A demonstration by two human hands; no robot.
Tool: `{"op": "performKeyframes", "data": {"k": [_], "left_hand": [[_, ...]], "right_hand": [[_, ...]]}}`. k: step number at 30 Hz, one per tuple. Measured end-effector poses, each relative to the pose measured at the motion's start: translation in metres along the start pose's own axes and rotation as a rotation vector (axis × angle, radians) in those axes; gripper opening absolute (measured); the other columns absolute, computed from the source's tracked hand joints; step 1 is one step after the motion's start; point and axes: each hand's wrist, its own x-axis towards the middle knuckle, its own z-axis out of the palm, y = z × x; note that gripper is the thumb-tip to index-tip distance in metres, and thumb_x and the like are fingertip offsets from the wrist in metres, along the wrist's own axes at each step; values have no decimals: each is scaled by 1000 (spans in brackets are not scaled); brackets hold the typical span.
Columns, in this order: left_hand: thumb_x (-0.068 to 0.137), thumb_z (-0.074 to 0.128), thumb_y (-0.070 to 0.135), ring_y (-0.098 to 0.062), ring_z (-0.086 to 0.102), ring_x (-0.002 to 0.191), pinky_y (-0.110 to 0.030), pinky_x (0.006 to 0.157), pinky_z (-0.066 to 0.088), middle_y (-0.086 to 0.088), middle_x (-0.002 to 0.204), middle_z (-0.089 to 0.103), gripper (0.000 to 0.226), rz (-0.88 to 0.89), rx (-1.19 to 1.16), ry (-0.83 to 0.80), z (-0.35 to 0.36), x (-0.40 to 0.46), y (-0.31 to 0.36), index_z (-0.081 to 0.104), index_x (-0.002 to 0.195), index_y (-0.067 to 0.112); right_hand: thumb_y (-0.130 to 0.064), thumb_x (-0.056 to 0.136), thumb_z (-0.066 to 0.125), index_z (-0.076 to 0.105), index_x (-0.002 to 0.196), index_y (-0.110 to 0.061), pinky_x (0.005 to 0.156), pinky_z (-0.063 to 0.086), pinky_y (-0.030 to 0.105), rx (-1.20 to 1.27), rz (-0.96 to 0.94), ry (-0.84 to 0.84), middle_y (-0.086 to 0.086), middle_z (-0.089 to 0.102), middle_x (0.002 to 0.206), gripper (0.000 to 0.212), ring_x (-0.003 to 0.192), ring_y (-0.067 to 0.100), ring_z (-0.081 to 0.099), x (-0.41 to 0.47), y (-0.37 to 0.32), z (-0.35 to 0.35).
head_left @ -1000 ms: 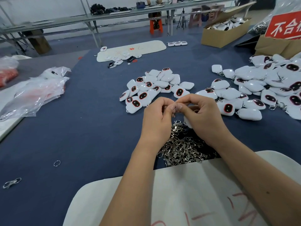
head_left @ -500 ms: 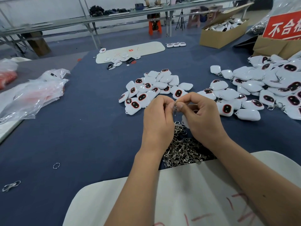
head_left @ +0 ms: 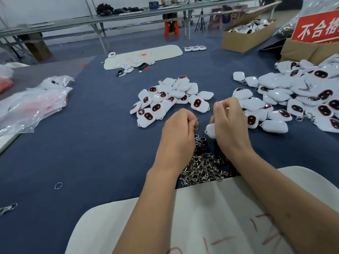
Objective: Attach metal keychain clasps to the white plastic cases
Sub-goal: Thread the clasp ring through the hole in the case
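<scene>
My left hand (head_left: 178, 132) is curled and pinches a metal keychain clasp (head_left: 196, 123) at its fingertips. A short gap to the right, my right hand (head_left: 230, 123) holds a white plastic case (head_left: 210, 131) under its palm, index finger and thumb raised. Below both hands lies a heap of loose metal clasps (head_left: 203, 166) on the blue cloth. A pile of white cases (head_left: 168, 99) with dark red-ringed windows sits just beyond the hands. A larger pile of white cases (head_left: 300, 96), some with clasps on them, spreads at the right.
A white board (head_left: 211, 217) lies under my forearms at the near edge. Clear plastic bags (head_left: 33, 105) sit at the left. A loose ring (head_left: 58, 185) and a stray clasp (head_left: 8, 208) lie at the near left. Cardboard boxes (head_left: 244, 36) and a red sign (head_left: 317, 28) stand at the far right.
My hands were pressed together working one clasp. Now they have parted: the left keeps the clasp, the right has drawn off to the right with the white case.
</scene>
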Motion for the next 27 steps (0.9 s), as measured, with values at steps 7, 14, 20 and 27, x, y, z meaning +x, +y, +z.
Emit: {"op": "performKeyframes", "data": {"k": [7,14,20,27], "left_hand": [[102,44,7,-21,59,86,-49,77,51,3,88,63,21,-29,50,-124,1,-1,-3,55,89,18],[101,43,6,-23,57,84,-51,74,49,1,86,62,19,-2,65,-131,1,-1,-3,53,88,16],[101,43,8,-21,55,80,-49,71,48,2,84,60,20,-4,58,-136,0,-2,0,53,87,18],[101,42,8,-22,55,80,-50,72,49,3,86,59,19,-10,60,-136,0,-3,2,53,89,18]], "right_hand": [[-13,84,75,58,108,-23,65,53,19,205,142,-60,-2,70,98,32,71,3,63,7,8,-1],[-22,100,60,72,94,-17,64,47,35,98,-31,-106,-14,54,65,14,64,13,52,9,10,1],[-23,102,55,60,92,-20,56,32,26,13,-50,-127,-15,47,56,11,52,7,39,8,10,3],[-19,103,54,61,94,-17,56,33,22,-35,-92,-138,-11,50,62,12,53,6,41,5,5,2]]}}
